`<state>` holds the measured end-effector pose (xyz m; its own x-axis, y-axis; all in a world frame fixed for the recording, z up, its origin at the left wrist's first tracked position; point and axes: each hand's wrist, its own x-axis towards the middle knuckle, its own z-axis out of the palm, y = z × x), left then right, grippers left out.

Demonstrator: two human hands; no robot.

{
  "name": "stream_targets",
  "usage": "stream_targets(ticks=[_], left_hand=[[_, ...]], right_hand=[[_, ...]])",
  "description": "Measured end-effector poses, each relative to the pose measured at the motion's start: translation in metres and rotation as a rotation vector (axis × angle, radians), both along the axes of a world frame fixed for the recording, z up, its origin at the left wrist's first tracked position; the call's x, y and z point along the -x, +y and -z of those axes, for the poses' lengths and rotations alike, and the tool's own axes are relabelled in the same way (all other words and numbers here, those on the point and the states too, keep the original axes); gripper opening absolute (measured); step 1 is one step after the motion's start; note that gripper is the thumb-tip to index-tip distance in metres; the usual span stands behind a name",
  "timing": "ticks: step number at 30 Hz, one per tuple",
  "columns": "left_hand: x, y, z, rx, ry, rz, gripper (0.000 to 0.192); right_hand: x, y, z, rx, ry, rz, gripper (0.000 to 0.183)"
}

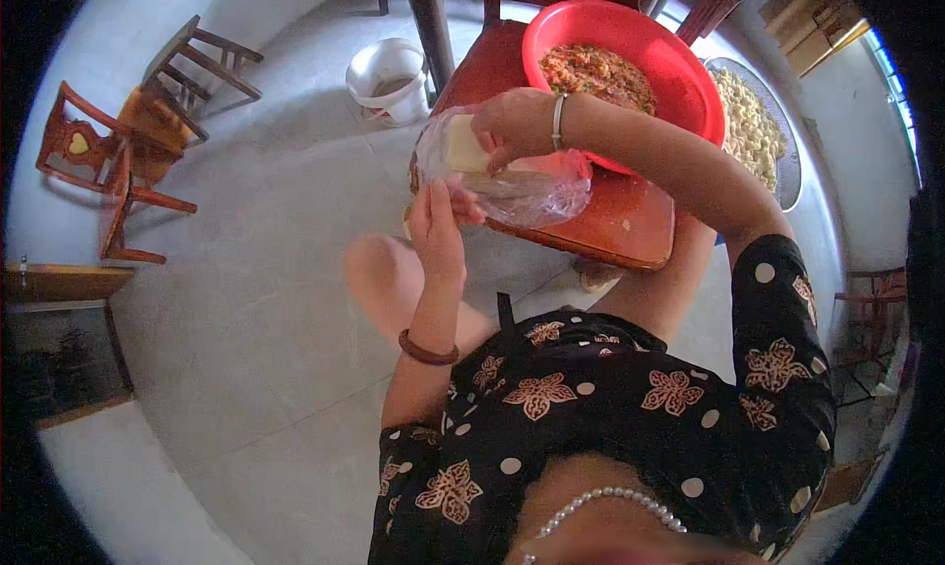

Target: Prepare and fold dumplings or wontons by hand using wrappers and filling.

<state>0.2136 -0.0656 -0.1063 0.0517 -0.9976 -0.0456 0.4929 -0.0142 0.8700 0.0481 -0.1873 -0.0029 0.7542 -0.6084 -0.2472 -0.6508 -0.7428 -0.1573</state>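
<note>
A stack of pale square dough wrappers (465, 146) lies in a clear plastic bag (535, 196) on a red-brown wooden seat (590, 229). My right hand (511, 128) reaches in from the right, its fingers bent down over the wrappers' right edge; whether it grips one is hidden. My left hand (443, 218) is raised at the bag's near left edge, thumb and fingers curled towards each other. What lies between them is too blurred to tell. Beyond my right forearm, a red plastic basin (675, 70) holds a reddish minced filling with green bits (598, 74).
Right of the basin, a round mesh tray (790, 166) carries many folded dough pieces (749, 126). A white bucket (391, 85) stands on the tiled floor (280, 284) beside a dark table leg (430, 33). Wooden chairs (140, 151) are at the left wall.
</note>
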Motion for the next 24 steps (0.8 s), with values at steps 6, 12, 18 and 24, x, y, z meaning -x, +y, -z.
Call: stream_targets(ticks=[6, 12, 18, 24], left_hand=[[0.001, -0.019, 0.005, -0.052, 0.048, -0.123, 0.030], [0.001, -0.012, 0.018, 0.000, -0.170, -0.036, 0.034], [0.006, -0.007, 0.020, 0.106, -0.182, -0.080, 0.036], [-0.002, -0.006, 0.005, 0.154, -0.332, -0.125, 0.035]], right_hand=[[-0.002, -0.013, 0.009, -0.101, -0.085, -0.005, 0.028], [-0.011, 0.002, 0.001, -0.039, -0.062, 0.083, 0.029], [-0.009, 0.000, 0.009, -0.035, -0.185, -0.004, 0.028], [-0.007, -0.003, 0.014, -0.099, -0.296, 0.062, 0.025]])
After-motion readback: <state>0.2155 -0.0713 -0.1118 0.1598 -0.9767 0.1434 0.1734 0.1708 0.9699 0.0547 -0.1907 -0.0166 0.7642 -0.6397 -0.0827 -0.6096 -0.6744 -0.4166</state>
